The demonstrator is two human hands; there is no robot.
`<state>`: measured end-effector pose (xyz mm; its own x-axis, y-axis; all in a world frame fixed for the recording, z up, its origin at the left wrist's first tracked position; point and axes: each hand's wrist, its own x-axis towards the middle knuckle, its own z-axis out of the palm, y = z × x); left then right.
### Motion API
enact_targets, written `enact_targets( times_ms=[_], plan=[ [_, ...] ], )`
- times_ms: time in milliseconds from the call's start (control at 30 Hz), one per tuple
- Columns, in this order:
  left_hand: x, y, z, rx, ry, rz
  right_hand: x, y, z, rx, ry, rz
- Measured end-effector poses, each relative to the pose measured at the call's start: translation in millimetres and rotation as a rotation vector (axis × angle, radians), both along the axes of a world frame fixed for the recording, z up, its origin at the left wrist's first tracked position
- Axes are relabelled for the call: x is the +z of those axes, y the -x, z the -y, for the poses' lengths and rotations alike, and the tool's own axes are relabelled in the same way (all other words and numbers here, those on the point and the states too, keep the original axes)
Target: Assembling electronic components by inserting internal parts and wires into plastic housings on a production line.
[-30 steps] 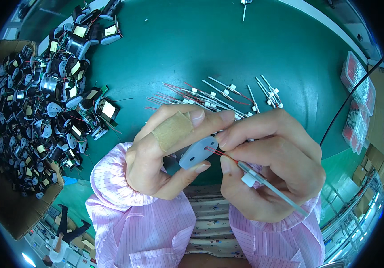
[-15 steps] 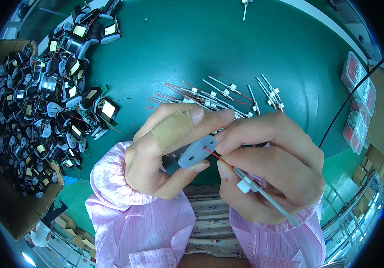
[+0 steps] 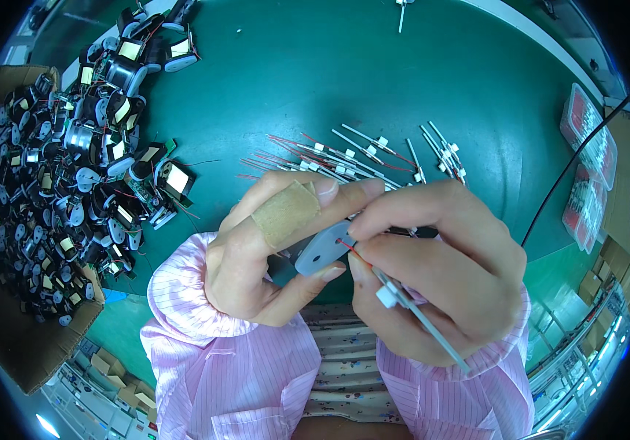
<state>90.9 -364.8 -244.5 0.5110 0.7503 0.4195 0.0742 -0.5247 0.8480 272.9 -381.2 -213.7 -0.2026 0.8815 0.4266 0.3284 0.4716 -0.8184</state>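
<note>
My left hand [image 3: 271,249], with a tan plaster on one finger, is closed round a part whose grey oval end cap [image 3: 324,251] with small holes faces my right hand. The rest of that part is mostly hidden behind my fingers. In my right hand [image 3: 440,271], between thumb and fingers, is a thin pale rod with a white block [image 3: 387,296] on it and a red wire at its tip. That wire runs into a hole in the cap. My right fingertips are right beside the cap's edge.
Several similar rods with white blocks and red wires [image 3: 348,155] lie on the green table [image 3: 315,81] beyond my hands. Black and grey assemblies [image 3: 121,110] heap at the left, beside a full cardboard box [image 3: 33,359]. Clear plastic boxes [image 3: 586,147] and a black cable [image 3: 572,165] are at the right.
My right hand has moved slightly left with the rod, closer to the cap. Less red wire shows outside the hole. My left hand has barely shifted.
</note>
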Motion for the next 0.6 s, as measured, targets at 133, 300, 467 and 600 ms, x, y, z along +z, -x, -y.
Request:
enact_targets(
  times_ms=[133, 300, 467, 600],
  plan=[
    [4, -3, -5, -0.041, 0.095, -0.029, 13, -4, 2, -0.039, 0.144, 0.189],
    [3, 1, -9, 0.011, 0.088, -0.151, 15, -10, -2, 0.025, 0.359, 0.031],
    [4, 3, -8, 0.056, 0.086, -0.143, 11, -13, -3, 0.102, 0.31, -0.003],
    [3, 7, -3, 0.04, 0.26, -0.063, -4, -6, -3, 0.007, 0.326, -0.109]
  ],
)
